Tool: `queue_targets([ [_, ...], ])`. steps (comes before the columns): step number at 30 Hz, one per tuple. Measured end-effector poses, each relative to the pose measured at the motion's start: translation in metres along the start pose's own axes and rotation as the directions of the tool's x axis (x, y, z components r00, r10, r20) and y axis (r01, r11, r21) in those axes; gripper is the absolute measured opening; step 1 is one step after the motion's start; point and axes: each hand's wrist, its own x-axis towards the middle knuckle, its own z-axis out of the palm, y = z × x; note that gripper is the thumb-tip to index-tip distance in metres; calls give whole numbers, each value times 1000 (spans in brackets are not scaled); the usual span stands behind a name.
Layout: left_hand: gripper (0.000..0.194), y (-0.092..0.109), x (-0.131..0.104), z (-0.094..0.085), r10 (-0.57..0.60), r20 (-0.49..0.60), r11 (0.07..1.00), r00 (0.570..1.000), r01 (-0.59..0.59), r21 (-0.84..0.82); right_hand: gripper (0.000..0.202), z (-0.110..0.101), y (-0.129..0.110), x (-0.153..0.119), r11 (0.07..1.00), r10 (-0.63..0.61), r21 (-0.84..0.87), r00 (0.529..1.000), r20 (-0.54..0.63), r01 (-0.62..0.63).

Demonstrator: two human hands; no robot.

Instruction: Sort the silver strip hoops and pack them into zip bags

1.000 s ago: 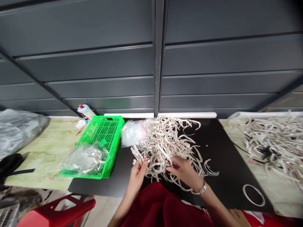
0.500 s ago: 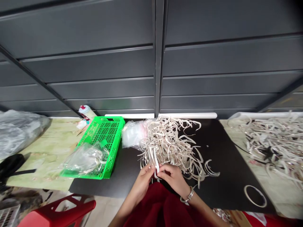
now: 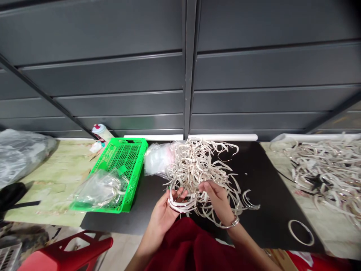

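Several curved white strips (image 3: 183,206) rest across the fingers of my left hand (image 3: 164,212), palm up and fingers curled round them. To the right, my right hand (image 3: 219,199) is over the near part of a tangled pile of white strips (image 3: 194,165). Its fingers are bent and drawn together at the strips, but whether one is pinched between them is not clear. A metal bangle (image 3: 235,221) circles my right wrist. A few loose curved strips (image 3: 249,203) lie right of the pile on the black mat (image 3: 270,210).
Left of the pile are clear plastic bags (image 3: 158,159) and a green crate (image 3: 137,175) with a bagged bundle (image 3: 105,188) in it. A cup (image 3: 102,132) stands behind the crate. A ring (image 3: 301,232) lies at right, near another strip pile (image 3: 335,177). A red stool (image 3: 67,252) is below left.
My hands were together on upright strips; now they are apart. My left hand has turned palm up with the curved strips, and my right hand has moved right and up over the pile.
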Motion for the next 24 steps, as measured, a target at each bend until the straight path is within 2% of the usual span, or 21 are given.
queue_targets([
  [2,16,-2,1,2,-5,5,1000,1000,5,1,32,5,-5,-1,998,-53,-31,996,72,55],
  [4,18,-6,2,5,24,4,999,1000,-24,46,20,14,-7,-3,994,-77,-60,972,223,93],
  [6,20,-12,2,9,63,9,991,998,-63,120,9,24,-5,-4,988,-53,-108,905,423,109],
  [8,21,-18,3,11,73,17,976,997,-75,203,4,33,4,-5,979,-6,-167,827,562,120],
  [10,23,-25,3,8,57,24,957,998,-61,283,5,40,18,-6,971,-3,-186,779,627,153],
  [12,27,-28,7,-1,57,35,926,998,-66,372,8,43,31,-7,973,-20,-160,751,661,166],
  [14,32,-26,15,-14,82,59,864,995,-100,493,17,43,42,-9,988,7,-115,735,678,98],
  [16,39,-15,32,-30,114,70,742,991,-132,657,24,41,49,-13,995,97,-66,729,678,-71],
  [18,45,6,58,-46,163,20,557,986,-109,823,32,37,55,-16,968,206,-23,732,649,-252],
  [19,47,20,75,-53,225,-35,433,974,-67,899,36,35,57,-17,946,262,-15,736,624,-324],
  [21,47,52,112,-64,339,-108,334,934,-12,942,44,29,61,-18,910,358,-16,765,535,-414],
  [24,30,100,169,-77,457,-164,195,874,81,977,50,16,60,-17,858,474,12,801,366,-514],
])
